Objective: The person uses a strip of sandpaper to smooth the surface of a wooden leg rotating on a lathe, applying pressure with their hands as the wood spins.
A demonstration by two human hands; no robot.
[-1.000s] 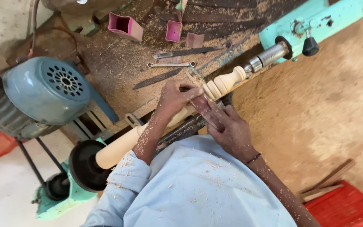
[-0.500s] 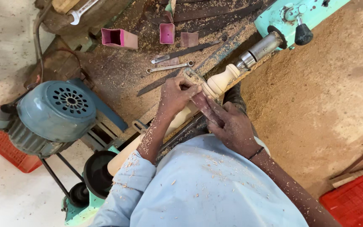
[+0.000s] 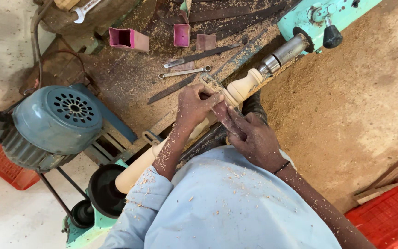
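sawdust-covered floor [image 3: 360, 92], red crates [image 3: 388, 216]

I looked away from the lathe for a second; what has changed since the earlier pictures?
Little: only the view shifted. The left hand and right hand stay together on the flat tool against the pale turned spindle. The blue motor stays put.

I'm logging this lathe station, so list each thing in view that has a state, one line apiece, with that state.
left hand: closed on the flat tool, resting over the spindle.
right hand: gripping the tool's near end.
flat tool: held in both hands, laid across the spindle.
wooden spindle: mounted between lathe centres, partly shaped; spinning or not, cannot tell.
blue motor: lying on its side on its stand.
wrench: lying loose in the shavings.
red crate: on the floor, holding wood strips.
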